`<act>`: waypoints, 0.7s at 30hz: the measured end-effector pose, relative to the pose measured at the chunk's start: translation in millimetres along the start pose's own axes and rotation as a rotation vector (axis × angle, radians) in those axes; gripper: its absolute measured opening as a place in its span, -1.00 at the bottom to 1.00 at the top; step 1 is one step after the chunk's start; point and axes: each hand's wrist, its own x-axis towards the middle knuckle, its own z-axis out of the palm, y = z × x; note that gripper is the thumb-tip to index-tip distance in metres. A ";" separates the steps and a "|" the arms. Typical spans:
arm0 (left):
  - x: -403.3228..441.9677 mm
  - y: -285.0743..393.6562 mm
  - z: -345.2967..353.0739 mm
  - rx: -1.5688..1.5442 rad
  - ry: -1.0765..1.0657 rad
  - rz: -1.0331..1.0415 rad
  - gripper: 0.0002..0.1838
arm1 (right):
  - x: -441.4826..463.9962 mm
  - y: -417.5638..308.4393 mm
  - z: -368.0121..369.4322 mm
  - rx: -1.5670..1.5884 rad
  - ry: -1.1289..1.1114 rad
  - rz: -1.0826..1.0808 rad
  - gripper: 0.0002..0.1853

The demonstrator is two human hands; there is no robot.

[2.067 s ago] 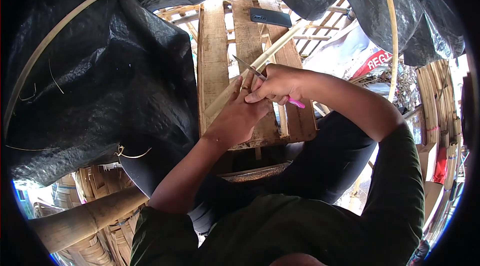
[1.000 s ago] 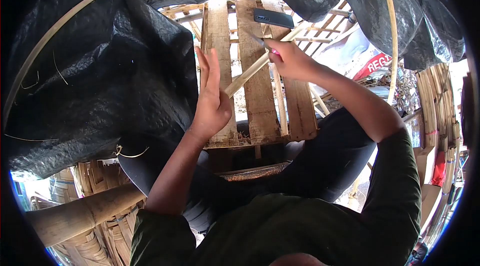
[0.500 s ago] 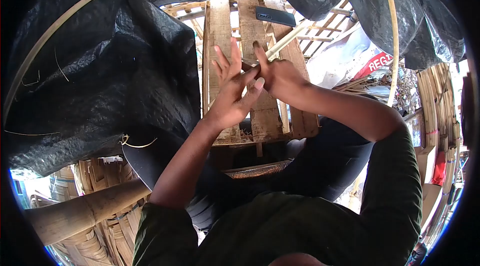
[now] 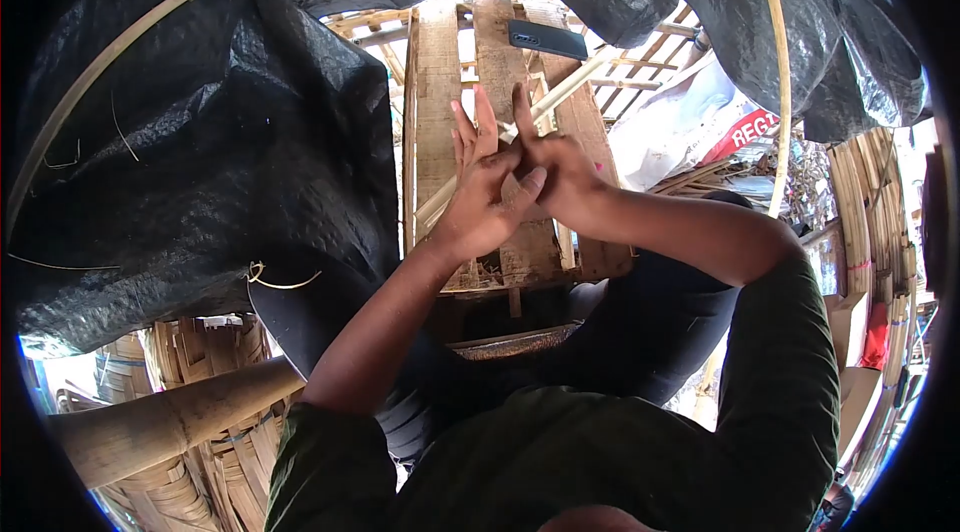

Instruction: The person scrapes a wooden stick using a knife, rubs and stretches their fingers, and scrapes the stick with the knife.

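Both of my hands meet above the wooden planks point(image 4: 437, 122). My left hand point(image 4: 482, 194) has its fingers spread and its thumb stretched to the right, touching my right hand. On my right hand point(image 4: 560, 167) the index finger points up, while the other fingers are bent and partly hidden. A small pink end of the knife point(image 4: 597, 167) shows just past the right hand's back edge; its blade is mostly hidden. A pale bamboo strip point(image 4: 572, 90) lies diagonally across the planks, passing behind my hands.
A dark phone point(image 4: 547, 40) rests on the far end of the planks. Black plastic sheeting point(image 4: 200, 162) hangs at the left and top. A thick bamboo pole point(image 4: 180, 422) is at lower left, and a white and red printed sheet point(image 4: 700, 122) at right.
My left hand opened and moved right from beside the planks, and my right hand came down from the strip to meet it. The knife blade, visible earlier, is now mostly hidden.
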 end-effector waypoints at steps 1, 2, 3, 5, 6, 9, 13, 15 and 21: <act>-0.2 -3.2 1.0 -0.048 -0.009 -0.053 -0.60 | 8.0 -23.7 -3.9 -0.148 -0.157 0.295 -0.10; 0.1 -0.7 -0.1 -0.046 -0.010 -0.056 -0.60 | 14.0 -40.7 -8.1 -0.296 -0.316 0.590 -0.17; 1.3 3.9 -1.5 -0.033 0.001 -0.054 -0.61 | 17.7 -46.3 -12.3 -0.293 -0.316 0.590 -0.17; 1.1 6.6 -2.3 -0.022 0.007 -0.049 -0.62 | 28.5 -49.8 -23.6 -0.530 -0.463 0.539 -0.21; 1.0 5.6 -3.1 -0.025 0.013 -0.004 -0.66 | 34.0 -47.3 -28.8 -0.653 -0.534 0.511 -0.22; 3.5 17.7 -20.1 -0.034 0.007 0.132 -0.64 | 31.1 1.4 -22.8 -0.917 -0.447 0.453 -0.11; 4.2 9.8 -32.3 -0.336 0.090 -0.029 -0.60 | 43.7 19.7 -58.5 -1.101 -0.340 0.406 -0.04; 5.6 -5.8 -38.8 -0.283 0.198 -0.019 -0.40 | 46.6 32.4 -74.8 -1.048 -0.236 0.468 -0.12; -3.3 -5.9 -45.1 -0.258 0.161 -0.059 -0.07 | 33.9 60.7 -96.4 -1.040 -0.083 0.415 -0.65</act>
